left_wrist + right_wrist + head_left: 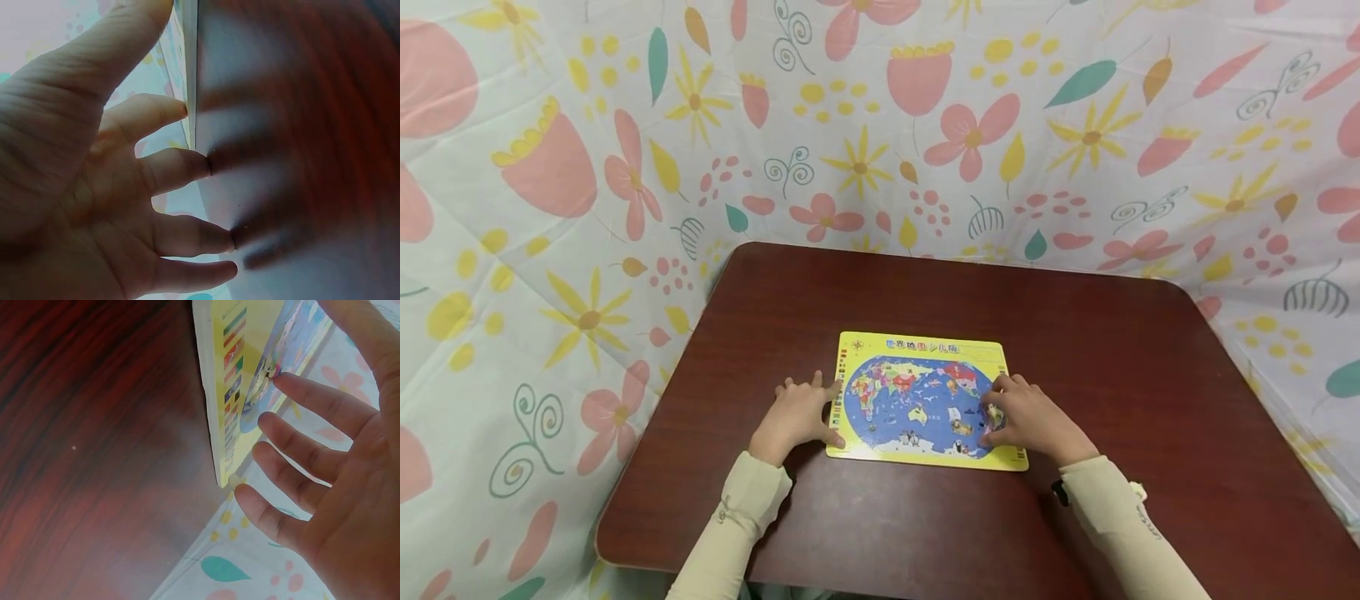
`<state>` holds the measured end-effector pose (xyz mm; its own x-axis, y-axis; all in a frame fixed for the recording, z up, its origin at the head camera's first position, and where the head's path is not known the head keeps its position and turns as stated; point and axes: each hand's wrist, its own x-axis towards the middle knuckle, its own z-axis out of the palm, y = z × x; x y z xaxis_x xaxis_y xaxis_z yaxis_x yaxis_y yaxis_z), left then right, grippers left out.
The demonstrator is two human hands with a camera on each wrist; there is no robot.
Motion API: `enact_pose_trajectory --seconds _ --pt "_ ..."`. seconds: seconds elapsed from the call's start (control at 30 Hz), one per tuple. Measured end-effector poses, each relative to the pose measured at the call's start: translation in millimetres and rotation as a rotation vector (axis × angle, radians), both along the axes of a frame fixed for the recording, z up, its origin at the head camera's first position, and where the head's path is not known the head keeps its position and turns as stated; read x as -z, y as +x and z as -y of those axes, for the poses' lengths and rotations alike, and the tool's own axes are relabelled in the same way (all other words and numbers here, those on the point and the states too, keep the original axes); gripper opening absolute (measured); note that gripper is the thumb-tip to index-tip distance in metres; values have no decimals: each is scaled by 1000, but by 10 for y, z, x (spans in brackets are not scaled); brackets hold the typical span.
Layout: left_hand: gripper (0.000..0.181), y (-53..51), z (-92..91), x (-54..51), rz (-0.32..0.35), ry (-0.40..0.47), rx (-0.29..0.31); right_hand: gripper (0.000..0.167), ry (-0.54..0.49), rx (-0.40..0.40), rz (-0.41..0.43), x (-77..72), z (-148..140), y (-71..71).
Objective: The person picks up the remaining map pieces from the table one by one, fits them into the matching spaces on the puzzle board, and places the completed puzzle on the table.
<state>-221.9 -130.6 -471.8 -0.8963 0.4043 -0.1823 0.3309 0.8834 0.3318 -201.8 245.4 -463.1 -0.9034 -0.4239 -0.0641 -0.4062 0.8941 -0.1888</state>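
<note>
A flat world map board [891,425] with a yellow border, a blue map and small printed animals lies on the table. At its left edge rests my left hand [797,417], thumb and index finger touching the border. The other fingers of that hand spread onto the tabletop, as the left wrist view shows beside the board's thin edge [190,62]. My right hand [1037,417] is over the map's right side. In the right wrist view its index fingertip [279,380] touches the printed surface, while the other fingers extend loosely apart. Its thumb tip is out of that view.
The dark reddish-brown table [820,292] has rounded corners and extends around the board on all sides. A white cloth [865,92] printed with flowers and leaves hangs behind the table and along its sides.
</note>
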Motion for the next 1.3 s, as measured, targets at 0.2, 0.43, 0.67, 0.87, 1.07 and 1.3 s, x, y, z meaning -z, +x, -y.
enact_pose_trajectory --seconds 0.2,0.43,0.67,0.87,1.07,1.3 --pt "98 4 4 -5 -23 -20 18 55 10 12 -3 24 14 15" --pt "98 -2 -2 3 -30 -29 24 57 44 -20 -37 17 -8 37" --pt "99 3 -3 -16 -44 -26 35 59 33 -8 -39 4 -38 75" --pt "98 3 7 -10 -33 -23 29 55 -11 25 -64 -34 -93 164" --pt "98 13 -5 -5 -30 -14 31 54 -31 43 -97 -58 -298 295" --pt "97 10 -1 -30 -18 -13 24 44 -48 116 -107 -125 -678 490"
